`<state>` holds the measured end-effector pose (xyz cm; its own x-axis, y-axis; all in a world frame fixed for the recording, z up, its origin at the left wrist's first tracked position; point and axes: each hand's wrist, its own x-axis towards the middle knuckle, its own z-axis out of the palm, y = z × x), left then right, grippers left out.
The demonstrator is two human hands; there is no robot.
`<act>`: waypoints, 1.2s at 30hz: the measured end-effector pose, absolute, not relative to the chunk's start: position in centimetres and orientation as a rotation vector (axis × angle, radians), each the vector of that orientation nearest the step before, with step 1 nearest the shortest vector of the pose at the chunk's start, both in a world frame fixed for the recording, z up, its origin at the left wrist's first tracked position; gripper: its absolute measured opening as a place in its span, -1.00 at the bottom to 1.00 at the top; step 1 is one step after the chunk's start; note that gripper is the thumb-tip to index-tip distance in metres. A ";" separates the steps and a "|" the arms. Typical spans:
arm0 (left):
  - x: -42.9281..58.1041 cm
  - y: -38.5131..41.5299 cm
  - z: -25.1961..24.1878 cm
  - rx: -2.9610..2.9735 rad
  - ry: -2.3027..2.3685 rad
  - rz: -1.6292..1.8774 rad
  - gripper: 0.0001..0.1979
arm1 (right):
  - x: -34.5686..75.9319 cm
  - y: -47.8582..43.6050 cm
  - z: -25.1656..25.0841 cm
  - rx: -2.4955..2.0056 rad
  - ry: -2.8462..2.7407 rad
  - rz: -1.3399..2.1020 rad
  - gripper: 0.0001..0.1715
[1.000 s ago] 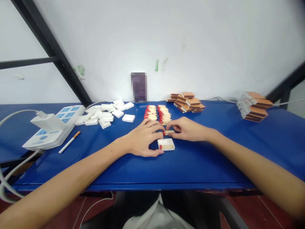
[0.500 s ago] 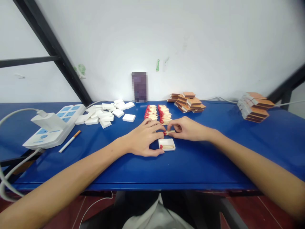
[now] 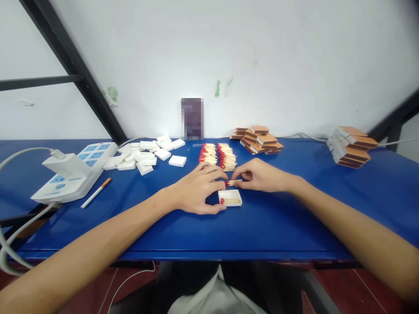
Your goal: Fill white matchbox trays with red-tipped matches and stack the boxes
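A white matchbox tray (image 3: 234, 194) lies on the blue table, with a few red-headed matches (image 3: 231, 201) along its near side. My left hand (image 3: 199, 189) holds the tray's left end, thumb at the near corner and index finger at the far one. Just beyond the tray, my right hand (image 3: 257, 176) pinches a small bunch of matches (image 3: 233, 182) between thumb and fingers. Their red heads point left, close to my left fingertips. Behind both hands lie two rows of matches, a left row (image 3: 209, 154) and a right row (image 3: 227, 156).
Several white trays (image 3: 140, 157) are heaped at the back left, near a power strip (image 3: 94, 157) and a cigarette (image 3: 96, 193). Brown matchbox sleeves (image 3: 262, 139) are piled at the back, with another stack (image 3: 352, 146) farther right. A dark pixelated rectangle (image 3: 192, 118) stands against the wall.
Hardly anything differs. My right hand has shifted very slightly with the matches in its pinch, and my left hand stays at the tray.
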<state>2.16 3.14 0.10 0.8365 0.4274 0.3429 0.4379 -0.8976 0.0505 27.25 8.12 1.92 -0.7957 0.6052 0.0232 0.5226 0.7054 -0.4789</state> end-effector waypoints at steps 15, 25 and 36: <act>2.2 3.1 0.1 -2.987 -0.720 -0.540 -0.64 | 27.3 7.8 2.6 -1.051 -2.718 0.850 -0.79; 2.2 3.0 0.1 -3.004 -0.728 -0.576 -0.65 | 27.3 7.9 2.5 -1.050 -2.736 0.822 -0.80; 2.3 3.1 0.1 -3.000 -0.737 -0.549 -0.65 | 27.1 7.8 2.7 -1.059 -2.761 0.754 -0.88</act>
